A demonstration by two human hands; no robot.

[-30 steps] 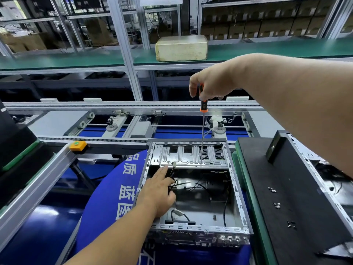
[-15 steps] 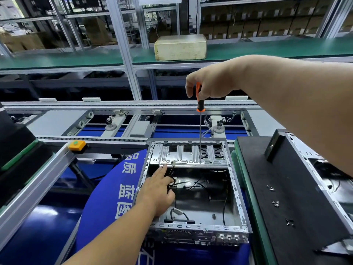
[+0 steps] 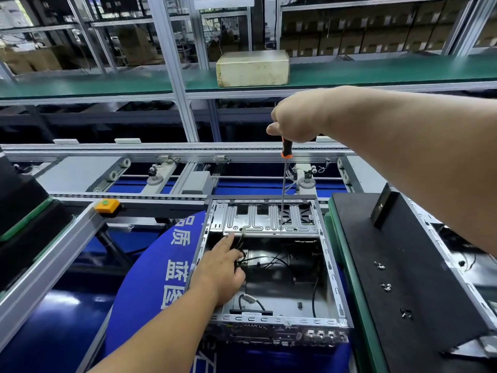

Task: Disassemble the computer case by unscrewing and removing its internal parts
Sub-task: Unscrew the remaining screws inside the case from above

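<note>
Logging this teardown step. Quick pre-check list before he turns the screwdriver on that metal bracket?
1. Right hand grips the screwdriver handle: ok.
2. Shaft upright, tip down on the metal bracket at the far end of the computer case: ok.
3. Tip seated in a screw head: cannot tell, too small.
4. Left hand inside the case, forefinger at the bracket's near edge, away from the shaft: ok.
5. Black cables lie below the bracket, not under the tip: ok.
6. Loose screws parked on the black panel to the right: ok.
</note>
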